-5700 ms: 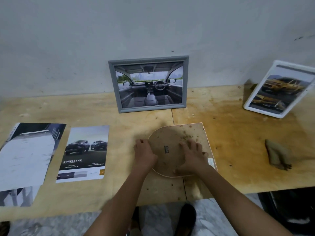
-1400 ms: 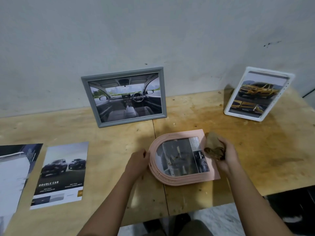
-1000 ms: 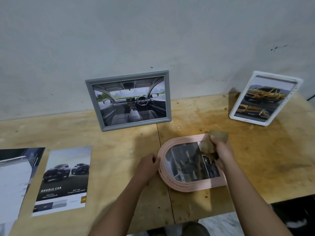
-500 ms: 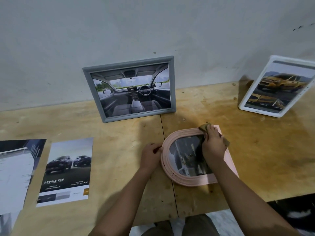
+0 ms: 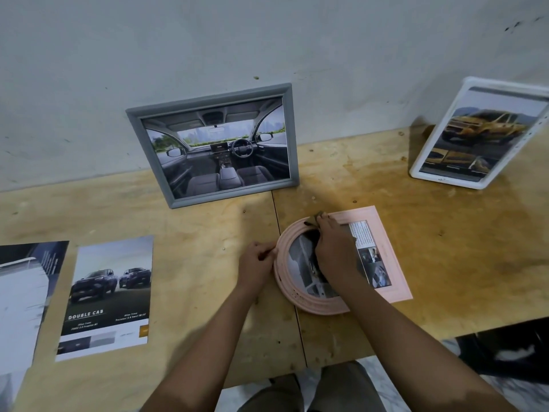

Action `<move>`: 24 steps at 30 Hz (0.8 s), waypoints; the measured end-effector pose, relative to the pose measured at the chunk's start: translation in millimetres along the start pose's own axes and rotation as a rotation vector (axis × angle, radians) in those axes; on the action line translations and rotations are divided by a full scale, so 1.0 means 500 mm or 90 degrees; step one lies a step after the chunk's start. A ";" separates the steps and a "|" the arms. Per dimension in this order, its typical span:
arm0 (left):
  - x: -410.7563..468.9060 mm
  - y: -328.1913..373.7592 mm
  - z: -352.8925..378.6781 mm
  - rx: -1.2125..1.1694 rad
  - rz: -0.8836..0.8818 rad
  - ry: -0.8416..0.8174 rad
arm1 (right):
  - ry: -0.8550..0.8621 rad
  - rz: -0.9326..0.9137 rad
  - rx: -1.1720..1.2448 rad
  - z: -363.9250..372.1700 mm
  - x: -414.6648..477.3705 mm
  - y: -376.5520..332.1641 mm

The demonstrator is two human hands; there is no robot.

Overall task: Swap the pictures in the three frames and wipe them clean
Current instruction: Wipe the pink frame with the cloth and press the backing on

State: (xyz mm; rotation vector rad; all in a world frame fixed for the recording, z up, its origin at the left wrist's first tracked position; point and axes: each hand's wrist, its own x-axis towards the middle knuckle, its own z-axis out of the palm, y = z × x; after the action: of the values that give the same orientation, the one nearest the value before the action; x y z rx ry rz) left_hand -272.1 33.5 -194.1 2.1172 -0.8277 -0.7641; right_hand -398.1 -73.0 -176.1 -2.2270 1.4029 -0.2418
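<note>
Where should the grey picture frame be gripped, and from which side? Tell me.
Probably pinch the grey picture frame by its two short side rails, coming from the front. It stands on its long edge on the plywood table, leaning back toward the wall, so the back looks unreachable.

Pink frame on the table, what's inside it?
A picture with small print and little photos shows inside the pink frame. The right hand presses a cloth on it, so the picture's middle is hidden.
</note>
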 end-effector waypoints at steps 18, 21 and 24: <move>-0.011 -0.012 0.006 0.001 0.018 -0.004 | -0.060 -0.098 0.041 0.020 -0.029 -0.040; -0.013 -0.011 0.005 -0.003 0.023 -0.005 | -0.112 -0.085 0.114 0.014 -0.031 -0.048; -0.015 -0.011 0.002 -0.002 0.024 -0.006 | -0.194 -0.007 0.246 -0.003 -0.028 -0.061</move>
State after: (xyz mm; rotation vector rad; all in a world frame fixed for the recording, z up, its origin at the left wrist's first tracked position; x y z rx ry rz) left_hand -275.9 41.4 -197.2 2.0911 -0.8680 -0.7549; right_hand -380.9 -50.6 -158.1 -1.8635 1.0781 -0.1535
